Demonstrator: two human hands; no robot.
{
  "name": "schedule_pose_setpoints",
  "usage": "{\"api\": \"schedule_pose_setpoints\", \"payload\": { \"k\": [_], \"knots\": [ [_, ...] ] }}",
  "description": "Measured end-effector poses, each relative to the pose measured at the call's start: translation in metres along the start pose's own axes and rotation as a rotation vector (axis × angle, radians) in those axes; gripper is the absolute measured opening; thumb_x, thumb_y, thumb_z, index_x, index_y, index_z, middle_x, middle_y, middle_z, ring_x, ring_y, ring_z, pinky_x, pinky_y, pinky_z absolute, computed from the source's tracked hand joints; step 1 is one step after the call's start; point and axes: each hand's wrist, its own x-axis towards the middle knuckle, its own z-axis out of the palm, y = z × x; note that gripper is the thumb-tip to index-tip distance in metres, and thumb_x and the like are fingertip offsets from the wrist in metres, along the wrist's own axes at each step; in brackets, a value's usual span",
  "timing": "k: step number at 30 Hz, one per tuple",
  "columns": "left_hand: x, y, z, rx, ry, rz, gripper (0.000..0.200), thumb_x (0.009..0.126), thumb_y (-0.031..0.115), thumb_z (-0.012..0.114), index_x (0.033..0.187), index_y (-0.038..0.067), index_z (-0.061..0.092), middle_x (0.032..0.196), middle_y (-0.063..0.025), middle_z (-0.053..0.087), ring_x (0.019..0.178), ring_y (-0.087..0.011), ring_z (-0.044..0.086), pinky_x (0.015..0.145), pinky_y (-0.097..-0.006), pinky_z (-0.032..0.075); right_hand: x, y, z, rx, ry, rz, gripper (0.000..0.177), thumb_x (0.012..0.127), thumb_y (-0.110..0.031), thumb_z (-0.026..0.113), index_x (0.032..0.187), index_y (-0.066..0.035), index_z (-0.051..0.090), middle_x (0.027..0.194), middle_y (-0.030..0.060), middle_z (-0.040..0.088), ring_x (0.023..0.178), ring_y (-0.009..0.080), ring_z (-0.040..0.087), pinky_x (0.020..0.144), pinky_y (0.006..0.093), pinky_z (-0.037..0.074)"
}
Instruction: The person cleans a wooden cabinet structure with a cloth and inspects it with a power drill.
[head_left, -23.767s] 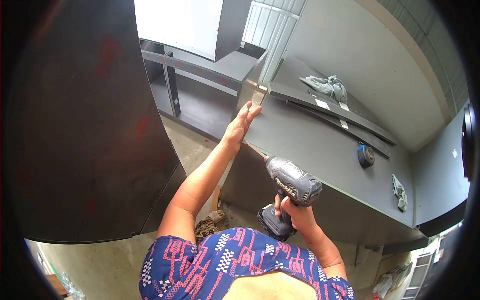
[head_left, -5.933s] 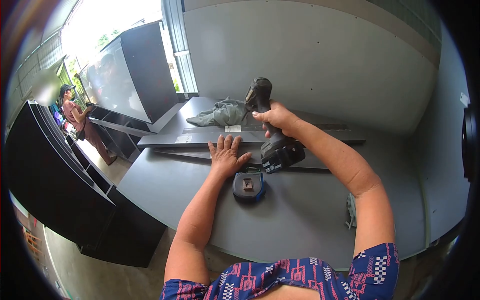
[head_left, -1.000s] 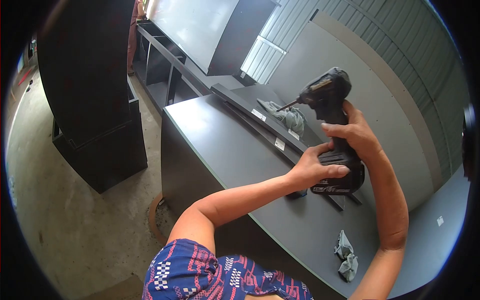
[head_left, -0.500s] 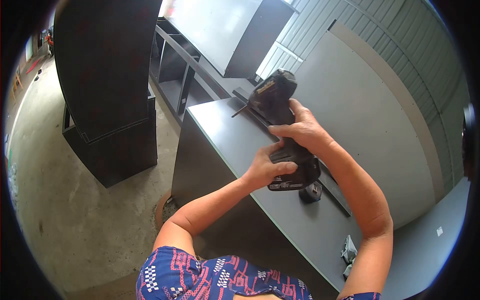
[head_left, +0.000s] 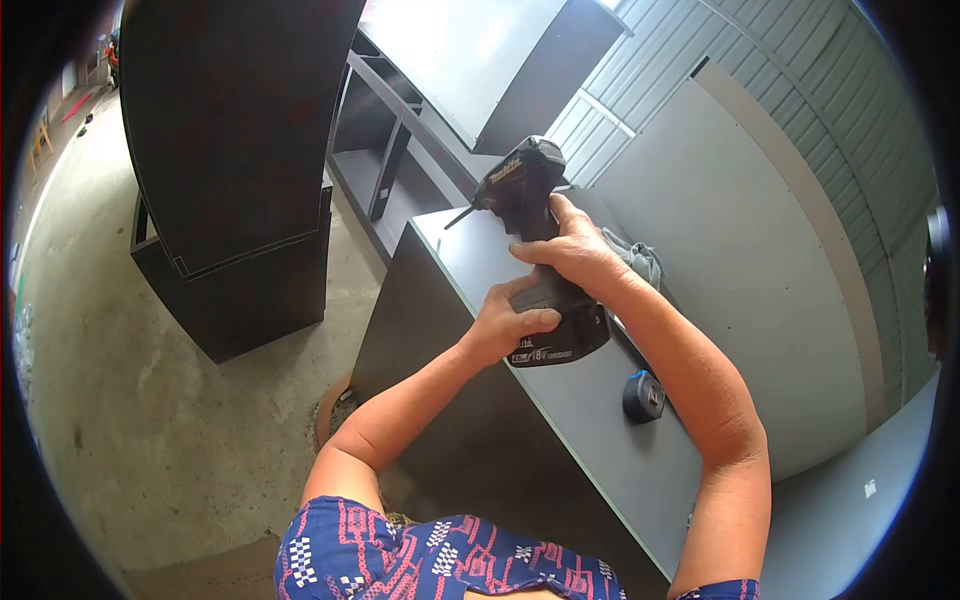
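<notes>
Both my hands are around a black Makita cordless impact driver (head_left: 527, 185), held up above a grey panel surface (head_left: 590, 400). My right hand (head_left: 578, 245) is closed around its upper grip, just under the motor housing. Lower down, my left hand (head_left: 510, 325) grips the base of the handle, thumb over the 18V battery (head_left: 558, 342). The driver's thin bit (head_left: 459, 217) points left and slightly down, past the panel's far end. A black and blue tape measure (head_left: 643, 397) rests on the panel to the right of the battery. Behind my right wrist lies a crumpled grey cloth (head_left: 637, 258).
A tall dark cabinet (head_left: 240, 140) stands on the concrete floor (head_left: 200, 450) at the left. Open cabinet framing (head_left: 385, 160) lies beyond the panel. A large pale board (head_left: 740, 240) leans at the right, before a corrugated metal wall (head_left: 820, 90).
The driver and both hands have shifted left, while the surroundings have slid right in view. The tape measure, partly covered before, now shows whole, and the grey cloth behind my wrist has appeared.
</notes>
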Motion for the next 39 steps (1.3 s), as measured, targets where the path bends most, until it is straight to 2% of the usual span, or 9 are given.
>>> {"api": "schedule_pose_setpoints", "payload": {
  "k": [12,19,20,24,27,28,29,35,39],
  "knots": [
    [0.000,-0.005,-0.001,-0.008,0.013,-0.022,0.072,0.069,0.031,0.081,0.119,-0.011,0.050,0.103,-0.0106,0.063,0.091,-0.0153,0.062,0.083,-0.0275,0.050,0.003,0.007,0.000,0.013,-0.025,0.015,0.068,0.067,-0.014,0.075,0.123,0.005,0.042,0.096,0.0141,0.060,0.068,0.0160,0.062,0.062,0.0307,0.051],
    [0.000,-0.015,-0.009,0.072,0.025,-0.048,0.071,0.067,0.027,0.079,0.119,-0.012,0.049,0.100,-0.0103,0.063,0.088,-0.0149,0.061,0.079,-0.0273,0.050,-0.008,0.004,0.000,-0.058,0.011,0.026,0.088,0.065,-0.022,0.077,0.136,0.009,0.033,0.114,0.0214,0.057,0.101,0.0272,0.058,0.092,0.0341,0.043],
    [0.001,-0.012,-0.006,0.070,0.004,-0.023,0.072,0.066,0.030,0.078,0.119,-0.010,0.050,0.099,-0.0099,0.063,0.087,-0.0150,0.061,0.077,-0.0273,0.050,-0.002,0.015,0.000,-0.146,0.073,-0.058,0.071,0.064,-0.013,0.075,0.124,0.005,0.042,0.099,0.0181,0.060,0.079,0.0223,0.062,0.063,0.0329,0.052],
    [-0.008,-0.002,-0.005,0.114,-0.038,-0.026,0.079,0.063,0.040,0.080,0.118,-0.008,0.052,0.100,-0.0096,0.063,0.088,-0.0152,0.061,0.079,-0.0281,0.049,0.000,0.035,0.008,-0.046,0.070,-0.028,0.079,0.063,-0.021,0.077,0.127,0.005,0.039,0.115,0.0246,0.057,0.113,0.0345,0.054,0.094,0.0386,0.043],
    [-0.017,0.004,-0.001,0.136,-0.137,-0.017,0.089,0.054,0.045,0.087,0.117,-0.009,0.054,0.102,-0.0097,0.064,0.094,-0.0159,0.061,0.084,-0.0286,0.048,-0.035,0.023,0.013,-0.019,0.194,-0.077,0.079,0.064,-0.022,0.077,0.127,0.004,0.038,0.112,0.0252,0.059,0.111,0.0365,0.055,0.094,0.0407,0.043],
    [-0.021,0.007,0.002,0.162,-0.173,-0.010,0.093,0.050,0.046,0.090,0.116,-0.009,0.055,0.103,-0.0097,0.064,0.095,-0.0162,0.060,0.085,-0.0288,0.047,-0.056,0.009,0.009,0.017,0.230,-0.042,0.064,0.066,-0.016,0.078,0.116,0.004,0.045,0.099,0.0182,0.060,0.096,0.0238,0.057,0.086,0.0348,0.045],
    [-0.027,0.009,0.006,0.166,-0.194,-0.041,0.094,0.045,0.044,0.093,0.115,-0.008,0.056,0.104,-0.0097,0.063,0.095,-0.0167,0.060,0.086,-0.0292,0.047,-0.072,0.008,0.006,0.059,0.228,-0.050,0.064,0.066,-0.016,0.079,0.117,0.003,0.045,0.099,0.0165,0.060,0.095,0.0225,0.057,0.085,0.0342,0.045],
    [-0.048,0.000,0.052,0.255,-0.652,-0.051,0.097,0.036,0.034,0.097,0.115,-0.004,0.054,0.107,-0.0094,0.062,0.099,-0.0179,0.059,0.088,-0.0333,0.048,-0.173,0.009,-0.027,0.444,0.189,-0.061,0.061,0.071,-0.018,0.078,0.121,0.001,0.047,0.097,0.0082,0.059,0.092,0.0170,0.054,0.082,0.0316,0.046],
    [-0.054,0.001,0.101,0.443,-0.921,-0.142,0.094,0.040,0.047,0.093,0.111,-0.003,0.057,0.107,-0.0097,0.061,0.098,-0.0224,0.061,0.086,-0.0359,0.049,-0.254,0.009,-0.028,0.534,0.434,-0.130,0.048,0.072,-0.013,0.076,0.111,0.001,0.052,0.096,0.0104,0.060,0.090,0.0160,0.056,0.082,0.0323,0.046]
  ]
}}
